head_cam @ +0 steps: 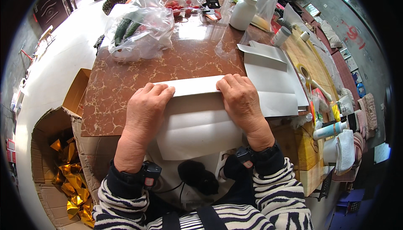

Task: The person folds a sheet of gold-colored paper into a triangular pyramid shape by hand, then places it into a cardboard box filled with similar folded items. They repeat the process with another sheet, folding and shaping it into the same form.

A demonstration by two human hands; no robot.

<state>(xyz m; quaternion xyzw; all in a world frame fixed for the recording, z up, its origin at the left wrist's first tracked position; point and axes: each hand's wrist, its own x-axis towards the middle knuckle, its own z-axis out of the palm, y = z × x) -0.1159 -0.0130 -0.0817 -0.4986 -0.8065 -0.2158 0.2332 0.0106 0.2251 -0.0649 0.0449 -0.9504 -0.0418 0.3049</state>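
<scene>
A sheet of white paper [201,126] hangs over the near edge of the marbled table, its far edge folded over into a flat band. My left hand [148,107] grips the left end of that fold, thumb and fingers pressed together on it. At the right end, my right hand [237,100] pinches the same fold. The lower part of the sheet drops below the tabletop and shows faint creases. Beside my right hand lie more white sheets [270,85], some creased, with a folded flap at the top.
A plastic bag with cucumbers [124,31], a box of red fruit [176,6] and a white bottle [243,12] stand on the table [110,104]. A cardboard box [78,129] with folded gold paper [75,195] is at lower left. A black animal [198,176] lies below.
</scene>
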